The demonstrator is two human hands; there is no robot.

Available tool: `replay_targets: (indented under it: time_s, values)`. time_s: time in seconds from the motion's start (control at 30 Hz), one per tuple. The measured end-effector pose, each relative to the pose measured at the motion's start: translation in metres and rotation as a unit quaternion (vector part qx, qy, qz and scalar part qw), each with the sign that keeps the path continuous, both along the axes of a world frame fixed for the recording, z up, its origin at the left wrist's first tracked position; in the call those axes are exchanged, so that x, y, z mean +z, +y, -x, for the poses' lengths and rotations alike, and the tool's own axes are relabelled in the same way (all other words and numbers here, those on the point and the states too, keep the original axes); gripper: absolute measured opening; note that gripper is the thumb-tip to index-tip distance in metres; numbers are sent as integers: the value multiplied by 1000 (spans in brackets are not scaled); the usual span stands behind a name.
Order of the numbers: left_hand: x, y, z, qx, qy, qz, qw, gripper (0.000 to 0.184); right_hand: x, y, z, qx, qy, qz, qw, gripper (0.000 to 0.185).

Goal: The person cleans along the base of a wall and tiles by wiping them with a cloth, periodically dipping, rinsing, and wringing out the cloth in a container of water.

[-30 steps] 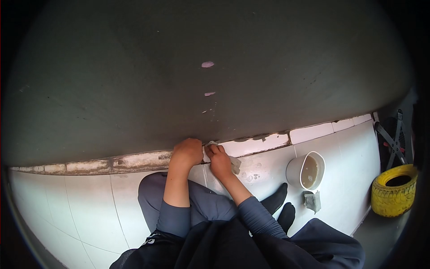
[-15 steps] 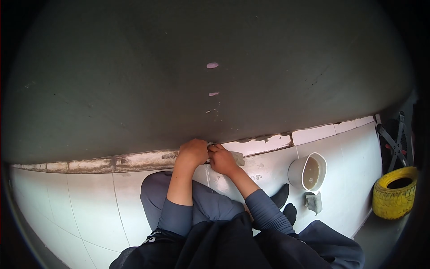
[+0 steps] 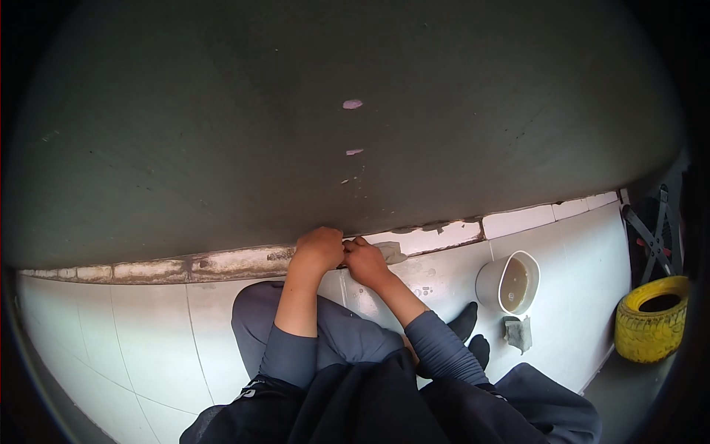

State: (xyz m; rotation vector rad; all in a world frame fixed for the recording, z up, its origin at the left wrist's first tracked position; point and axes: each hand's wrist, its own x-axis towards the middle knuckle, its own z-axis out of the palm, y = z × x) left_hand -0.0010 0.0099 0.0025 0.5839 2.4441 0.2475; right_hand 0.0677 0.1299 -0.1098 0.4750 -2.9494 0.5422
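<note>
My left hand (image 3: 319,250) is closed in a fist against the foot of the dark grey wall (image 3: 296,148), and what its fingers hold is hidden. Close beside it, nearly touching, my right hand (image 3: 365,263) is closed on a grey-beige cloth (image 3: 392,252), whose free end sticks out to the right. Both hands are at the strip of skirting tiles (image 3: 436,240). To their left the tiles (image 3: 237,264) are stained brown and grimy; to the right they look whiter, with dark patches along the upper edge.
A white bucket (image 3: 485,287) of murky water stands on the white tiled floor (image 3: 155,325) at right. A grey rag (image 3: 518,335) lies in front of it. Farther right are a yellow-painted tyre (image 3: 640,333) and a black folding frame (image 3: 652,240). My socked foot (image 3: 464,323) is near the bucket.
My right hand has shifted very slightly left, and the cloth's free end now lies flatter and higher along the skirting. My left hand has barely moved.
</note>
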Motion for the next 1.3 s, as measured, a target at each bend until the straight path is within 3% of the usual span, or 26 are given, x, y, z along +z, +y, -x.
replay_targets:
  time_s: [0.43, 1.3]
  values:
    - [-9, -11, -1, 19, 13, -43, 999, 18, 3, 18, -10, 11, -30, 40, 999, 24]
    - [-8, -17, -1, 16, 2, -54, 998, 19, 7, 95, -20, -102, -39, -60, 992, 11]
